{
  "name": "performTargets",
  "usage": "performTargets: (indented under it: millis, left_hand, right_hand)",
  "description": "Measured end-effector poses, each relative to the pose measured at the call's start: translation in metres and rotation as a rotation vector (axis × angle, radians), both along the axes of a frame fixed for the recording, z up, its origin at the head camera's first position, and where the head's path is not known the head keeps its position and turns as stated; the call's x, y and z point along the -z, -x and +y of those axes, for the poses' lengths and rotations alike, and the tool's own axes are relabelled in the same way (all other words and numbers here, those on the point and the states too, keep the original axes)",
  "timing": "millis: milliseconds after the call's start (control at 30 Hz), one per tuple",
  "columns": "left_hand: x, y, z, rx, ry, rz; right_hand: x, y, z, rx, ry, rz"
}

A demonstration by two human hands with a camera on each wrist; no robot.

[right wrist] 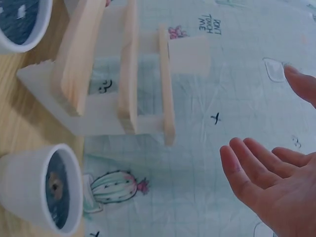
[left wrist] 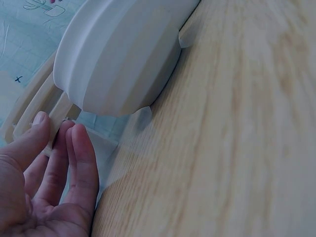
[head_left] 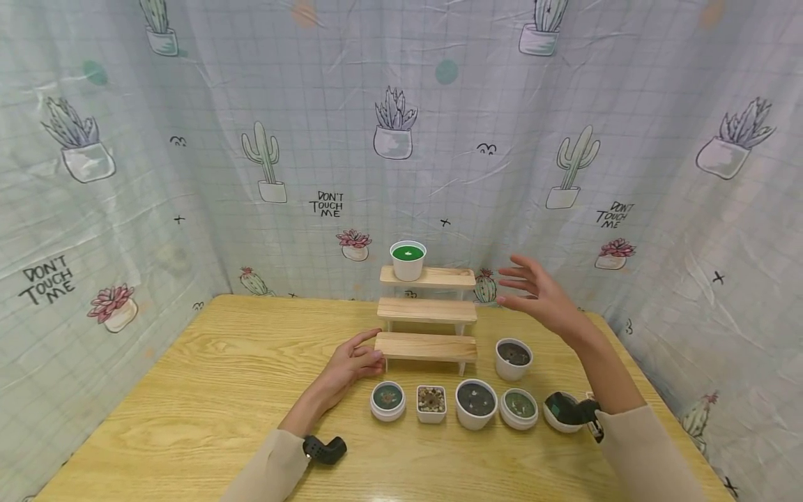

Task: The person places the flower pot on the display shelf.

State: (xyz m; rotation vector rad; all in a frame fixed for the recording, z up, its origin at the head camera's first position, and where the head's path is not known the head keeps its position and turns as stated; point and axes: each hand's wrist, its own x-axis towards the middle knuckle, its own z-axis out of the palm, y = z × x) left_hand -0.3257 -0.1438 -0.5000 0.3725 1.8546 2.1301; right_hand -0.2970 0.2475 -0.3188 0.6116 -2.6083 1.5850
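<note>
The left end of the lowest board of a three-tiered wooden stand (head_left: 426, 309) is pinched by the left hand (head_left: 348, 364), with the thumb and curled fingers set on opposite sides of the board in the left wrist view. The right hand (head_left: 544, 296) is held in the air beside the upper tiers, apart from the stand, its fingers extended and loosely spread, the thumb held away from them. The stand is placed on a wood-grained table (head_left: 188, 390) before a printed curtain (head_left: 464, 188). On its top tier, towards the left, a white pot with a green filling (head_left: 409, 268) is set. A dark-filled white pot (head_left: 513, 360) is stood just right of the stand. In front, a row is formed by a small round pot (head_left: 387, 403), a square pebble-filled pot (head_left: 431, 403), a larger dark-filled pot (head_left: 475, 404), a green-filled pot (head_left: 519, 408) and a rightmost pot (head_left: 562, 422), which is partly hidden by a black wrist device (head_left: 586, 411)
</note>
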Motion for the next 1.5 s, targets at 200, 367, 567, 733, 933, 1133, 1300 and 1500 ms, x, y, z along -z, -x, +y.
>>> performTargets:
  millis: [200, 367, 567, 733, 933, 1133, 1300, 1500]
  left_hand:
    - [0.0, 0.001, 0.0, 0.008, -0.003, 0.001]
    - [0.001, 0.002, -0.001, 0.012, -0.013, -0.001]
    - [0.001, 0.001, -0.001, 0.013, -0.012, -0.001]
    - [0.0, 0.001, -0.001, 0.015, -0.005, 0.001]
    - [0.0, 0.0, -0.001, 0.015, -0.006, 0.002]
    - [0.001, 0.001, -0.002, 0.017, -0.003, 0.001]
    - [0.002, 0.001, -0.003, 0.012, 0.005, 0.0]
    - [0.003, 0.002, -0.003, 0.015, 0.007, 0.005]
  right_hand:
    - [0.02, -0.014, 0.02, 0.024, -0.019, 0.016]
    - [0.035, -0.022, 0.034, 0.037, -0.058, 0.0]
    - [0.055, -0.026, 0.049, 0.043, -0.069, -0.027]
    - [0.068, -0.026, 0.056, 0.033, -0.086, -0.031]
    - [0.079, -0.023, 0.059, 0.013, -0.11, -0.042]
    - [0.088, -0.02, 0.057, 0.012, -0.125, -0.071]
    - [0.093, -0.018, 0.056, 0.004, -0.132, -0.081]
    - [0.099, -0.016, 0.058, 0.006, -0.142, -0.095]
